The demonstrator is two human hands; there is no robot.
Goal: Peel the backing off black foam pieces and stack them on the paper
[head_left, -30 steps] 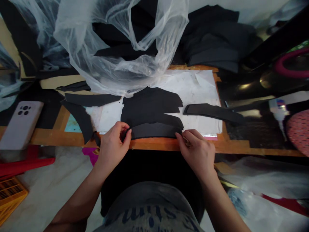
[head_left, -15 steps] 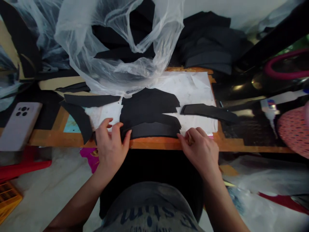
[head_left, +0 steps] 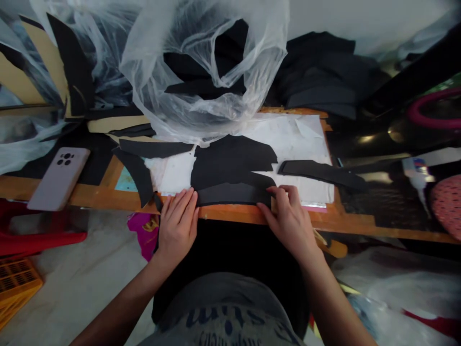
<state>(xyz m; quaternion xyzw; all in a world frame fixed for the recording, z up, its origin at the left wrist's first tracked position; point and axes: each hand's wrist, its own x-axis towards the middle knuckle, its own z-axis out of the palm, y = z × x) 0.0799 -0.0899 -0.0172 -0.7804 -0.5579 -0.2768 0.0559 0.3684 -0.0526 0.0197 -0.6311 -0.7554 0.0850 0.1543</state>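
Observation:
Several black sheet pieces (head_left: 230, 154) overlap on white paper (head_left: 302, 139) at the table's front edge. The nearest one, a long dark grey strip (head_left: 230, 193), lies along that edge. My left hand (head_left: 179, 223) rests flat at the strip's left end, fingers stretched and side by side. At its right end my right hand (head_left: 290, 218) pinches the strip's corner between thumb and bent fingers. A separate narrow black piece (head_left: 317, 172) lies on the paper to the right. Curved black pieces (head_left: 139, 175) sit left of my left hand.
Clear plastic bag (head_left: 151, 86) with black pieces at the back; black stack (head_left: 320, 72) behind right. Phone (head_left: 59, 179) on the left. White glue bottle (head_left: 418, 178) and pink perforated object (head_left: 448, 206) on the right. Red stool (head_left: 43, 235) and yellow crate (head_left: 18, 283) below left.
My left hand's fingers have gone from curled and spread to flat and together. My right hand has moved onto the strip's right corner. The whole view has shifted slightly.

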